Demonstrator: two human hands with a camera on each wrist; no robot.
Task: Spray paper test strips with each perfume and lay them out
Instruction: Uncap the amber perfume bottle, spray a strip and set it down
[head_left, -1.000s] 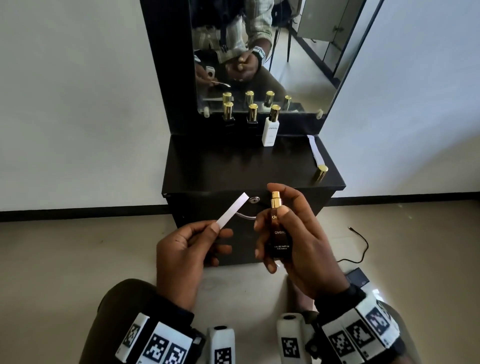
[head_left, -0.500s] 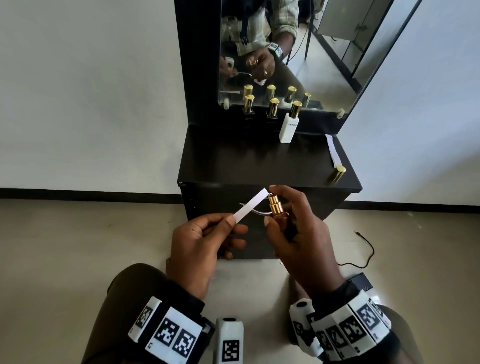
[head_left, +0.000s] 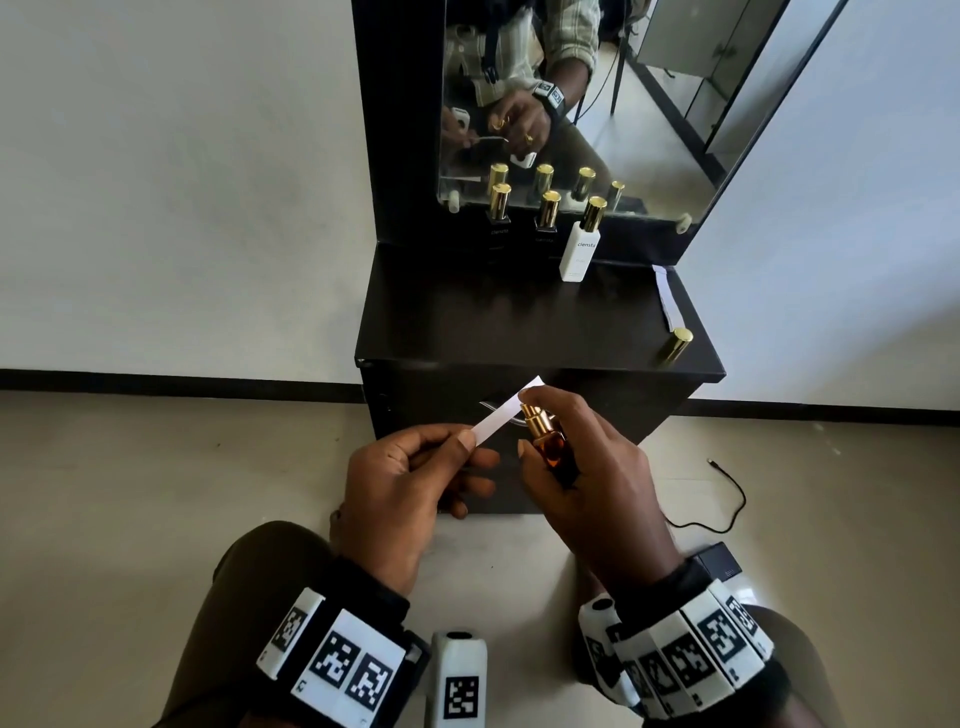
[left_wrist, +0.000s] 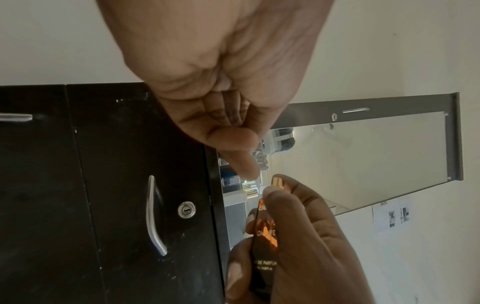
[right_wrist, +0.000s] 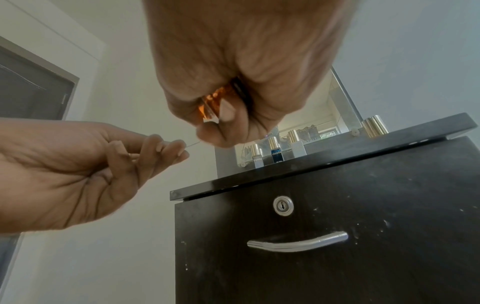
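In front of the black dresser, my left hand (head_left: 415, 467) pinches one end of a white paper strip (head_left: 506, 413). The strip slants up to the right, its free end just beside the gold nozzle of an amber perfume bottle (head_left: 548, 441). My right hand (head_left: 587, 467) grips that bottle, tilted toward the strip, with a finger resting on the nozzle. The left wrist view shows the bottle (left_wrist: 267, 236) with its dark label. The right wrist view shows the strip (right_wrist: 192, 143) edge-on. Three capped perfume bottles (head_left: 579, 241) stand at the mirror. More white strips (head_left: 666, 296) lie at the dresser's right edge.
A loose gold cap (head_left: 675, 344) stands on the dresser top (head_left: 493, 322) near its front right corner. The drawer front has a metal handle (right_wrist: 298, 242) and a lock (right_wrist: 283, 205). A black cable (head_left: 727, 493) lies on the floor to the right.
The bottle has tilted toward the strip and its nozzle has closed in on the strip's free end. Both hands stay in front of the dresser.
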